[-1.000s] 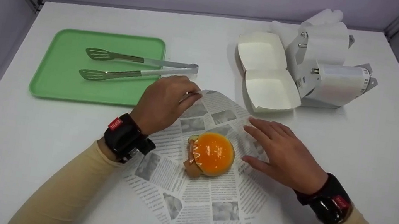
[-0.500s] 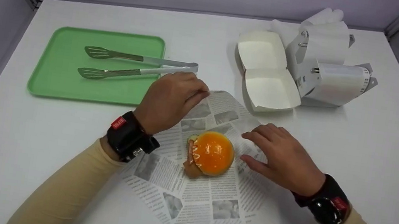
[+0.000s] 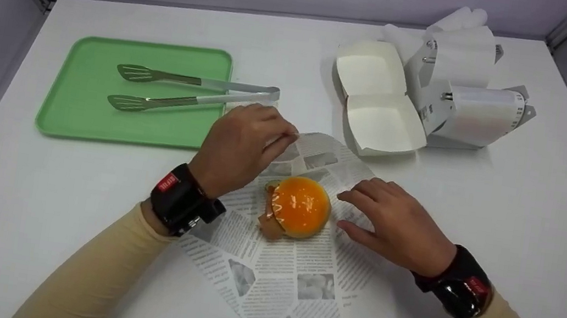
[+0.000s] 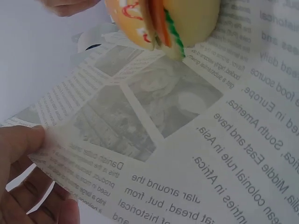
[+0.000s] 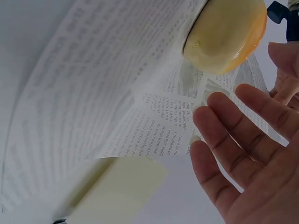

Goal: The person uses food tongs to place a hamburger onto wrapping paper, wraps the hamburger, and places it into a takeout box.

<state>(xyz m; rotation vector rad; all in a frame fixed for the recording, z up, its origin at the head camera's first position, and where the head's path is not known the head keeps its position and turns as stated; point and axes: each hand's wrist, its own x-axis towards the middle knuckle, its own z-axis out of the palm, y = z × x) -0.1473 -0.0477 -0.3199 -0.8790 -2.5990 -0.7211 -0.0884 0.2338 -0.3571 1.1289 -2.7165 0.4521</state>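
The right hand [image 5: 257, 172] had its fingers a bit bent and spread, with 4 of them pointing up at the printed paper [image 5: 159, 126]. A shiny yellow and orange bun [image 5: 224, 37] was near the fingertips, not touching. A pale yellow box [image 5: 121, 186] showed at the bottom.

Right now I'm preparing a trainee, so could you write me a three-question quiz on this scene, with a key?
1. Which hand pinches the thin, newsprint-patterned white paper sheet?
2. True or false: the hinged white cardboard box stands open.
3. Relative to the rectangular green tray, the joined end of the long silver metal tongs lies: A, inside; B, past the rim; C, underneath.

Key: 1, left hand; 2, true; 3, B.
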